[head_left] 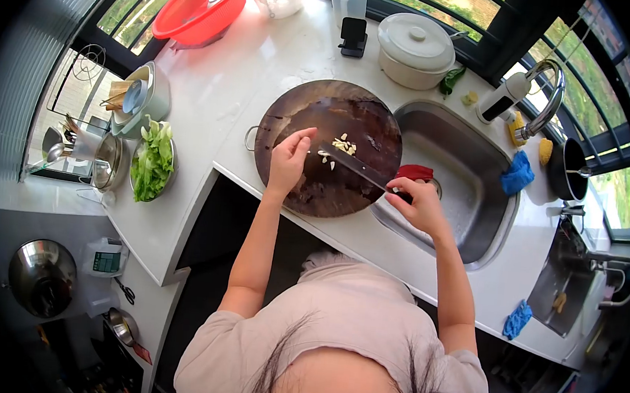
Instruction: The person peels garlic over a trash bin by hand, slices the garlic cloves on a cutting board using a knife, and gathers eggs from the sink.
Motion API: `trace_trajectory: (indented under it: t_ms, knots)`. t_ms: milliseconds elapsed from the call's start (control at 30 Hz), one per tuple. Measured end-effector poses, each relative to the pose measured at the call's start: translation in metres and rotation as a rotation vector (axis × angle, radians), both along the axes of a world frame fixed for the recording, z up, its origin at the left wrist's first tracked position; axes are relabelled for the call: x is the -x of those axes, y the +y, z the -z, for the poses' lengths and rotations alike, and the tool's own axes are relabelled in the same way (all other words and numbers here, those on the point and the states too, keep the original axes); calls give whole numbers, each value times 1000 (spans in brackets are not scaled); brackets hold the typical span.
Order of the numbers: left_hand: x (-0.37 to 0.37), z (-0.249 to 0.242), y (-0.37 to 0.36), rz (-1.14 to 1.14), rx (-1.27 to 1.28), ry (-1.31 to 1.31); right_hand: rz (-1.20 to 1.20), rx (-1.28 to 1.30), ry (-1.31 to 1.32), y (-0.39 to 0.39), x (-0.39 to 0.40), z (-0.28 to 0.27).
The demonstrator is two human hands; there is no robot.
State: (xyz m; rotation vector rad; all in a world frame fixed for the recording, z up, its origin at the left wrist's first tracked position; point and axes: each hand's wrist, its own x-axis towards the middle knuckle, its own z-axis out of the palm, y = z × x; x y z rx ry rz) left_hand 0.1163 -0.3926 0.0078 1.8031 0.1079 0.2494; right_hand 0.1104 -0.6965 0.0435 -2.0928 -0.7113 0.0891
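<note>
A round dark wooden cutting board [364, 120] lies on the counter, its right edge over the sink's side. On it are small pale chopped pieces, which look like garlic [344, 144]. My right hand [418, 206] is closed around the handle of a knife [357, 168], whose dark blade points left across the board beside the pieces. Over the board's left part is my left hand [289, 164], thumb and fingers drawn together near the knife's tip. Anything small between those fingertips is too small to make out.
The steel sink [499, 231] adjoins the board and holds something red [414, 172]. Behind stand a lidded white pot [417, 47], a black phone stand [353, 37] and a red basin [200, 9]. Leafy lettuce [153, 160] fills a bowl at left. A faucet [552, 96] rises at right.
</note>
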Motion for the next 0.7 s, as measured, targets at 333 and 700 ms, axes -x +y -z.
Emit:
trace_trajectory:
  t_ms: [333,700]
  knots:
    - [12,34,-17,-94,-620,75,351,-512,955,-14,-17,50]
    - [6,37,-30,-45,-532,193,350,49,323,34,-12,71]
